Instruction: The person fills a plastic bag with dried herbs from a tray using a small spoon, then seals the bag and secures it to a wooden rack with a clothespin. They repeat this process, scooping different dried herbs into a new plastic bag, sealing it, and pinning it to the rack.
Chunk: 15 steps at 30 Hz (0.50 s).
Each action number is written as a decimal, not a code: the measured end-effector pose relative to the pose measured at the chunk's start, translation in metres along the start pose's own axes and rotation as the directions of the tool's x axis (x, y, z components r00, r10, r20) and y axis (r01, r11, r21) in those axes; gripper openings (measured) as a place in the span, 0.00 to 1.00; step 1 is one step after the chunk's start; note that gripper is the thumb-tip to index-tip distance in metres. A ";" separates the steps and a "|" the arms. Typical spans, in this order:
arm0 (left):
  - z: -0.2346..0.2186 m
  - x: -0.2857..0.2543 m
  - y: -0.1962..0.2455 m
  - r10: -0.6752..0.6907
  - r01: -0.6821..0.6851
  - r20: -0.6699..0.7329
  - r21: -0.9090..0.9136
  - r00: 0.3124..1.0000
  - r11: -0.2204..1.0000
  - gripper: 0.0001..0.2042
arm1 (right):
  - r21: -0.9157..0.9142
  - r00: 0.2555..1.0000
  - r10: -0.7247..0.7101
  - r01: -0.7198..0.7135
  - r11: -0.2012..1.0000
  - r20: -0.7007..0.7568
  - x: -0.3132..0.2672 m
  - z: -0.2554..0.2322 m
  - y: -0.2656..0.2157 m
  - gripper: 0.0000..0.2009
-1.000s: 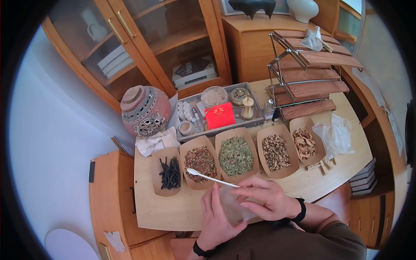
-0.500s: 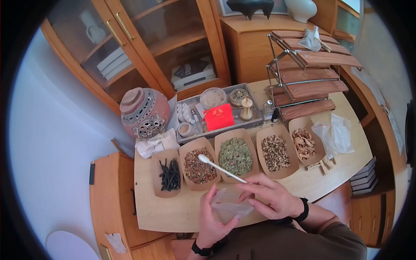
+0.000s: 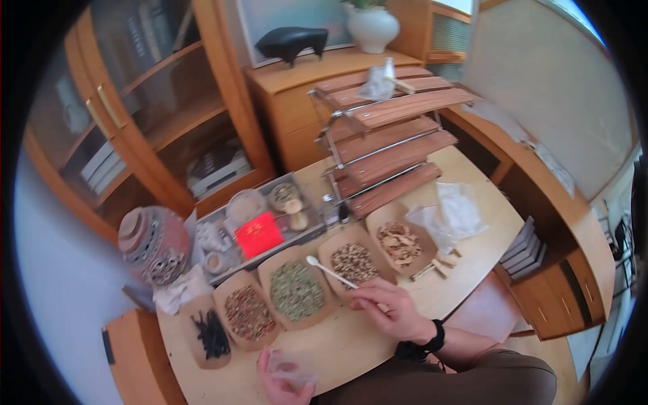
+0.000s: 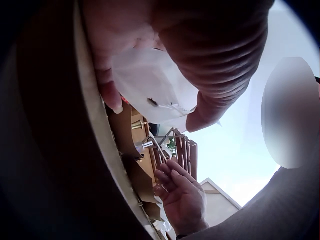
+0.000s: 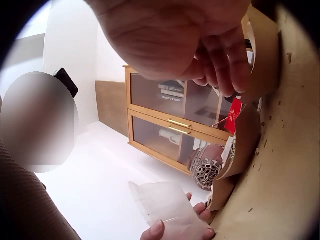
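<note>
In the head view my left hand [image 3: 270, 381] holds a translucent white pouch [image 3: 295, 370] low at the table's front edge. A few dark bits show inside the pouch [image 4: 145, 85] in the left wrist view. My right hand [image 3: 395, 312] pinches the thin handle of a small white spoon [image 3: 334, 273]. The spoon's bowl hangs over the gap between the paper tray of green dried herb [image 3: 297, 290] and the paper tray of brown chopped pieces [image 3: 356, 262]. Left of these stand paper trays of reddish mixed herbs [image 3: 250, 312] and black strips [image 3: 211, 334].
A paper tray of tan shavings [image 3: 399, 244], clear plastic bags [image 3: 453, 214] and wooden clips [image 3: 435, 265] lie to the right. Behind stand a grey tray with a red packet [image 3: 259, 234], a patterned clay pot [image 3: 154, 246] and a tiered wooden rack [image 3: 398, 158].
My right hand has moved the spoon away from the pouch, over to the brown pieces. My left hand still holds the pouch. The head view has swung to the right.
</note>
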<state>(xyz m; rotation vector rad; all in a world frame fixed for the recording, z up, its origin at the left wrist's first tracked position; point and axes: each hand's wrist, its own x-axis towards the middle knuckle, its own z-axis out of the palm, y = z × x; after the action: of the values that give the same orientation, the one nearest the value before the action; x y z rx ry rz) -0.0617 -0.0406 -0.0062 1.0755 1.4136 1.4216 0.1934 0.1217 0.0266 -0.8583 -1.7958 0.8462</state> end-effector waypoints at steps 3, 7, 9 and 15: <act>-0.006 -0.003 -0.015 0.057 -0.059 0.034 0.079 0.998 0.995 0.50 | 0.116 0.999 0.032 -0.030 0.993 -0.010 -0.003 0.007 0.011 0.13; -0.014 -0.005 -0.028 0.062 -0.062 -0.050 0.000 0.997 0.998 0.58 | 0.028 0.997 0.068 -0.068 0.997 -0.026 0.002 -0.001 0.014 0.13; -0.010 -0.005 -0.021 0.008 -0.009 -0.074 -0.012 0.997 1.000 0.60 | 0.005 0.995 0.092 -0.092 0.996 -0.038 0.002 -0.004 0.016 0.13; -0.017 -0.008 -0.034 0.023 -0.023 -0.078 0.004 0.997 1.000 0.59 | 0.020 0.992 0.105 -0.104 0.994 -0.073 0.004 -0.010 0.016 0.13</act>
<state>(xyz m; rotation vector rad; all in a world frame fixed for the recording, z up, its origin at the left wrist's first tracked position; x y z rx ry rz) -0.0763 -0.0524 -0.0404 1.0512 1.4629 1.4928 0.2043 0.1349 0.0176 -0.9679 -1.6896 0.8830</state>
